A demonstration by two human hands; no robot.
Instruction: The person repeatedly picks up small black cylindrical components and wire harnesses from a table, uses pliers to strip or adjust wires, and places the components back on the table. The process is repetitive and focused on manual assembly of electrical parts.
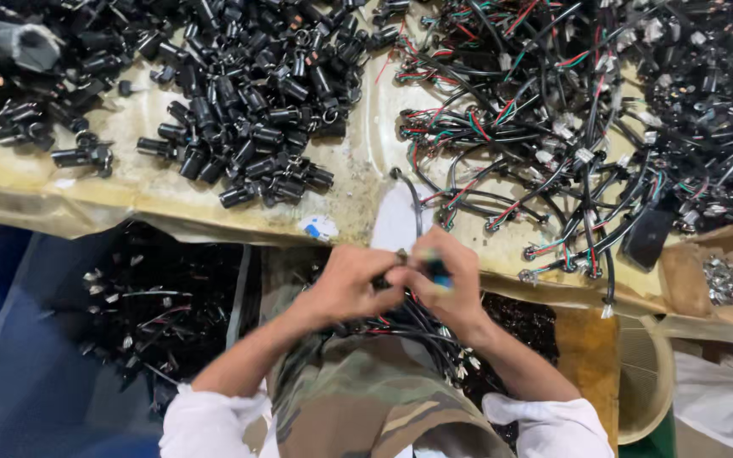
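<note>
Near, over the lap, the left hand (345, 284) and right hand (447, 284) meet, fingers closed on one black cable assembly (409, 326); its wires trail downward, clear of the work. Farther, the worn yellow-covered bench (163, 191) carries black cylindrical housings (256, 102) at left and wired harnesses (545, 127) at right.
</note>
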